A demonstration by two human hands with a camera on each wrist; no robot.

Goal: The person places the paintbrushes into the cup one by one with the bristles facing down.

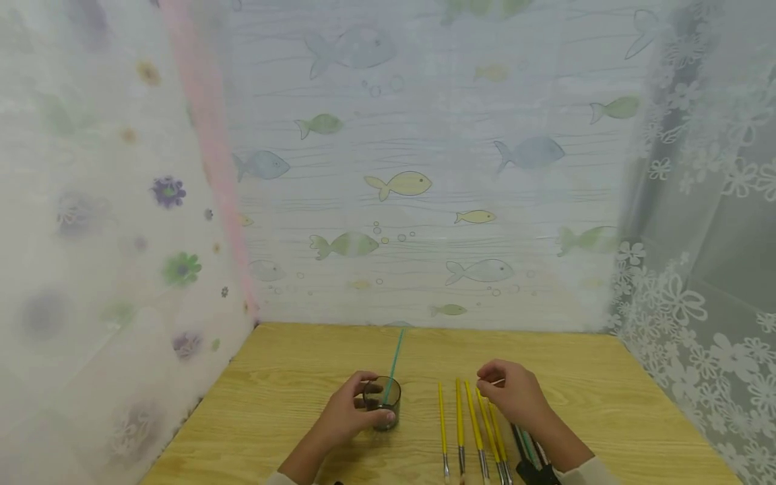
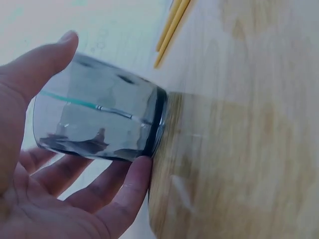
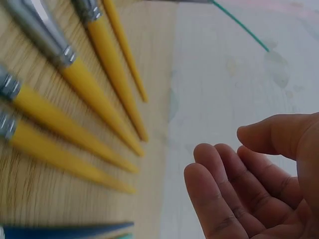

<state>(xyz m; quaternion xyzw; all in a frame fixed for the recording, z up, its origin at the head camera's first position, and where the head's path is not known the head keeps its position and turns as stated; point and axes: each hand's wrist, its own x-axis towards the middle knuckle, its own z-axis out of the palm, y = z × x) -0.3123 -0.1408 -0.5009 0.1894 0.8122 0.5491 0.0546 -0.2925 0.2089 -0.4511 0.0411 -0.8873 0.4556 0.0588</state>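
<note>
The left hand (image 1: 350,414) grasps a dark-tinted drinking glass (image 2: 94,122), thumb on one side and fingers curled round the other. The glass is upright at the left-centre of the wood-grain table (image 1: 291,364); whether its base touches the surface or sits just above it, I cannot tell. A slim green-handled paintbrush (image 1: 395,360) leans inside, ferrule down, its handle rising well past the rim toward the back.

The right hand (image 1: 515,394) holds nothing — its fingers are loosely bent, with a gap between thumb and fingertips. It hovers near the handle ends of five yellow-handled paintbrushes (image 1: 474,419), which lie side by side to the right of the glass, metal ferrules toward the person. Beyond them, partly hidden beneath the right forearm, lie a few darker-handled brushes (image 1: 519,441); the right wrist view shows a blue handle (image 3: 65,231) there.

Behind the table hangs a fish-print curtain (image 1: 394,121); a flower-print curtain (image 1: 91,283) hangs on the left, and a sheer panel with white flowers (image 1: 691,300) on the right.
</note>
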